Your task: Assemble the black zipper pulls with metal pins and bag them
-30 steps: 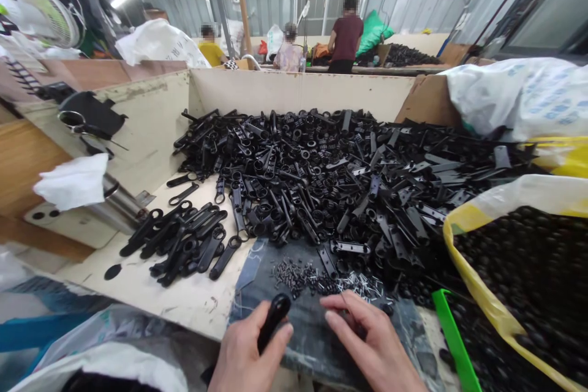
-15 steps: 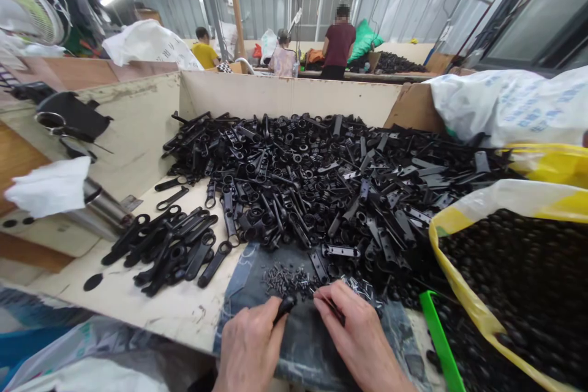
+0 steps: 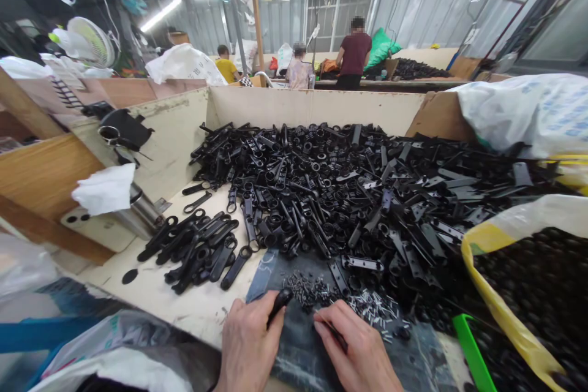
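Note:
My left hand [image 3: 252, 337] is closed round a black plastic handle piece [image 3: 280, 302], whose rounded end sticks up past the thumb. Just to its right, my right hand [image 3: 361, 346] pinches a slim dark strip [image 3: 337, 335], mostly hidden by the fingers. Both hands are over a dark cloth [image 3: 298, 352], apart from each other. Beyond the fingertips lie a heap of small dark screws [image 3: 305, 289] and a scatter of silvery pins [image 3: 374, 307]. A flat black piece with holes [image 3: 339, 277] lies beside them.
A large pile of black plastic parts [image 3: 316, 184] fills the bench. Ring-ended black handles [image 3: 202, 248] lie at left, near a metal cylinder [image 3: 144, 211]. At right are a yellow-edged bag [image 3: 491, 294] of dark round pieces and a green edge [image 3: 473, 352]. People work at the back.
The view has swung left and tilted slightly, so the bench sits further right and lower. Both hands keep their holds; the left hand's black piece shows more upright.

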The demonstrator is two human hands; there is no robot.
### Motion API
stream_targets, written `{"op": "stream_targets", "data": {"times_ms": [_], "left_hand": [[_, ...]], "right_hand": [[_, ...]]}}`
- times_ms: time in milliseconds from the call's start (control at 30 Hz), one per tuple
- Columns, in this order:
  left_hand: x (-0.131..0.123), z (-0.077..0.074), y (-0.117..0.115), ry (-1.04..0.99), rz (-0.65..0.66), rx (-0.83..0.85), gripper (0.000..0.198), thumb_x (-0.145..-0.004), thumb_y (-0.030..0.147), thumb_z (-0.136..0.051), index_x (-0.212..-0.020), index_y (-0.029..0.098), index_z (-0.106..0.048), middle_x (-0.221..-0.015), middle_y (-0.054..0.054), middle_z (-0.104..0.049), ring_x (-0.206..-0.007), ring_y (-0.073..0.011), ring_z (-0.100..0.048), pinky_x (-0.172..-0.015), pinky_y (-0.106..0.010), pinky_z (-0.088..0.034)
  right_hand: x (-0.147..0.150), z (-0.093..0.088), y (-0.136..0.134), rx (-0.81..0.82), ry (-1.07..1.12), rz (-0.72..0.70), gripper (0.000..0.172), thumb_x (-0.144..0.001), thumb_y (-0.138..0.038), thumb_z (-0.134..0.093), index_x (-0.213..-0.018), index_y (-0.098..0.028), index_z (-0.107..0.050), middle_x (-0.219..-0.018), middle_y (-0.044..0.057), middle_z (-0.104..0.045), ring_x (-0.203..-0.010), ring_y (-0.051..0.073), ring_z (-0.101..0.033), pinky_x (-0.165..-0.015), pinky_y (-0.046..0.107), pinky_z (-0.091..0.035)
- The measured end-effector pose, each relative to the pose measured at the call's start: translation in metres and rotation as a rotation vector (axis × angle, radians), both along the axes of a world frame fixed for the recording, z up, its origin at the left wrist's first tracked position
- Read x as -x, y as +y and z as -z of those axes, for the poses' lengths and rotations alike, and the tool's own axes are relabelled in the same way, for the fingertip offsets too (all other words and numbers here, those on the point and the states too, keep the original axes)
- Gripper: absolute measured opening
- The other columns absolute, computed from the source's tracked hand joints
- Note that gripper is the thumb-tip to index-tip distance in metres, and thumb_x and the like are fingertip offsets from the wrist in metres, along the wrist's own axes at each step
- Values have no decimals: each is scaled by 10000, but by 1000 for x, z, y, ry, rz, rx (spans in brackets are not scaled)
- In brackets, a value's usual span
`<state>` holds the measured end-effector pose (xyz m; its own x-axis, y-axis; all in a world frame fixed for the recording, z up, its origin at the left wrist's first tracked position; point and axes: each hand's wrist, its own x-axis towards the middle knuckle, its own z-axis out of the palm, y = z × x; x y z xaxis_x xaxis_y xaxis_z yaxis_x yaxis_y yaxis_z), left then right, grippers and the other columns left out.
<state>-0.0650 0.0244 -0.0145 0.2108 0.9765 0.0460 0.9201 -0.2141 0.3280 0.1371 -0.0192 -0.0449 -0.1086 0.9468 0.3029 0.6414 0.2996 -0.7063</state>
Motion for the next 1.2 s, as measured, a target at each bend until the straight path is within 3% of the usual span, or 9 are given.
{"op": "stream_targets", "data": {"times_ms": [133,467,533,633,700,767,833,1000,1200], "left_hand": [[-6,-5,10,-10,117,84,244,-990,158,-515,-916,273,-717,-830,-3,-828,-800,-259,-755,-759,-361,-372],[4,-4,18,-130,42,77,216,-971,248,-540,-812,253,-686,-739,-28,-762,-775,-267,-681,-715,-316,-393],[6,0,14,-255,8,116,274,-992,341,-515,-806,230,-682,-737,-32,-739,-753,-251,-663,-690,-301,-422],[1,5,3,-790,-134,362,394,-900,576,-641,-838,191,-696,-637,12,-636,-603,-163,-569,-566,-234,-412],[-7,5,-7,-1185,-242,633,556,-732,710,-775,-875,180,-686,-494,93,-460,-444,-85,-375,-446,-193,-286],[-17,3,-15,-1404,-282,842,636,-616,756,-836,-832,193,-635,-425,159,-303,-390,-41,-189,-409,-183,-150],[-25,0,-20,-1515,-256,934,627,-594,737,-865,-753,207,-570,-401,167,-298,-380,-21,-158,-411,-175,-129],[-33,-5,-21,-1593,-219,993,615,-592,713,-884,-736,203,-570,-363,164,-314,-345,-8,-180,-401,-161,-138],[-36,8,-24,-1602,-293,1007,651,-534,737,-893,-744,199,-592,-327,172,-296,-312,-2,-172,-384,-162,-134]], "right_hand": [[-3,-12,-1,31,-53,25,352,-1119,-387,-384,-927,-249,-645,-854,21,-688,-717,168,-699,-629,244,-512],[8,-10,6,-15,-462,-18,327,-1059,-199,-416,-857,-239,-670,-825,35,-685,-613,200,-712,-556,278,-469],[6,-12,6,37,-353,-20,290,-1031,-192,-453,-862,-229,-686,-824,37,-683,-645,200,-703,-589,277,-471],[2,-20,5,211,106,12,244,-1007,-326,-568,-846,-218,-716,-777,19,-667,-678,173,-639,-642,262,-467],[4,-22,4,377,513,70,296,-955,-488,-665,-873,-215,-743,-694,-15,-602,-585,125,-521,-565,232,-416],[11,-17,5,478,849,118,406,-860,-615,-747,-890,-210,-759,-707,-34,-553,-488,62,-349,-456,196,-297],[19,-6,7,483,1013,111,472,-767,-668,-805,-850,-206,-765,-794,-22,-555,-457,23,-238,-397,179,-195],[35,19,9,392,1092,115,498,-719,-688,-821,-765,-197,-756,-851,27,-590,-427,16,-230,-327,167,-139],[35,2,0,479,1147,151,462,-732,-645,-858,-802,-199,-760,-755,-41,-537,-435,7,-205,-361,149,-162]]}}
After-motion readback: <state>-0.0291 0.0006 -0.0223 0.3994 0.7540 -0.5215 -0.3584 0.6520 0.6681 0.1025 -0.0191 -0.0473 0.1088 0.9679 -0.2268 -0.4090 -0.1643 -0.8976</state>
